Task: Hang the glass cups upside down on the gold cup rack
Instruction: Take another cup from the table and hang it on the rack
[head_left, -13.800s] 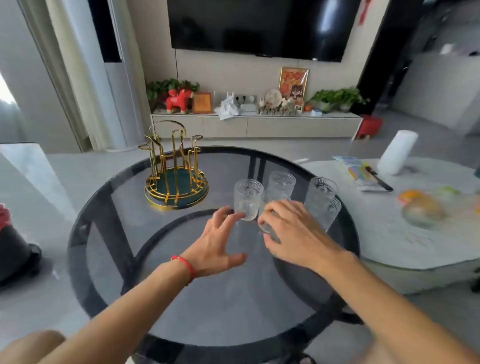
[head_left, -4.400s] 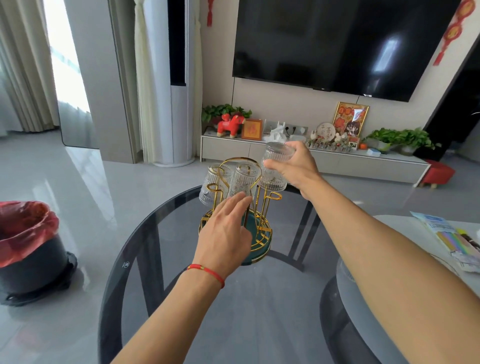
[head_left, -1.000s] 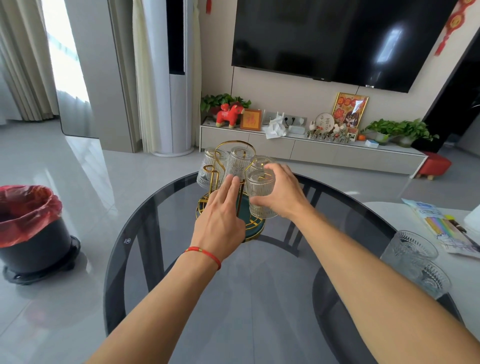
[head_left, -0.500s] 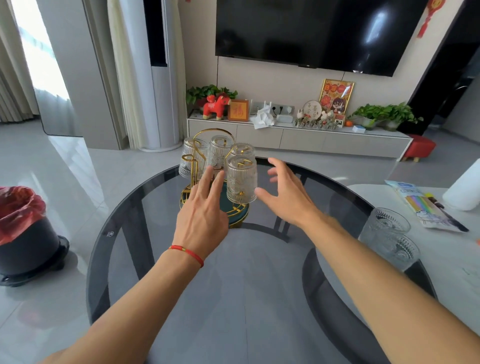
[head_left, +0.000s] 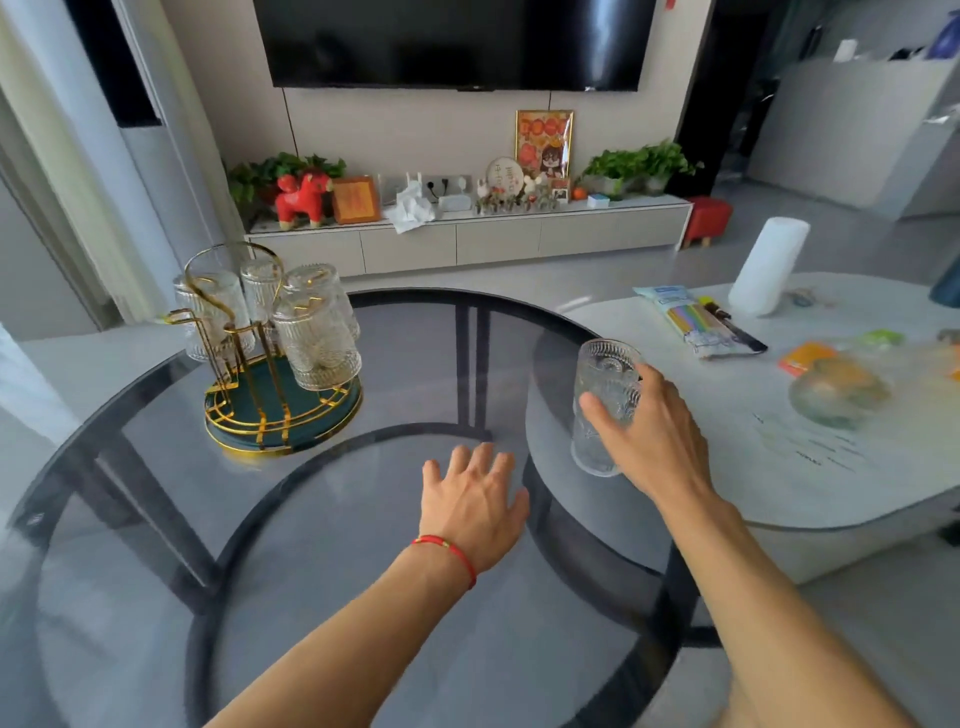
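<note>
The gold cup rack (head_left: 260, 418) with a green base stands on the left of the round dark glass table (head_left: 363, 582). Several ribbed glass cups (head_left: 317, 343) hang upside down on its prongs. My right hand (head_left: 657, 441) is closed around an upright patterned glass cup (head_left: 605, 371) at the table's right edge. Whether a second cup stands right in front of that cup I cannot tell. My left hand (head_left: 475, 501), with a red string at the wrist, hovers palm down with fingers spread over the table's middle, holding nothing.
A lower white marble table (head_left: 779, 483) adjoins on the right, carrying a white roll (head_left: 769, 265), a packet of coloured straws (head_left: 693, 325) and a bag of fruit (head_left: 836, 392). A TV cabinet (head_left: 467, 244) runs along the far wall.
My right hand left the rack, swung right and closed on the upright cup. My left hand drew back from the rack to the table's middle. The view turned right.
</note>
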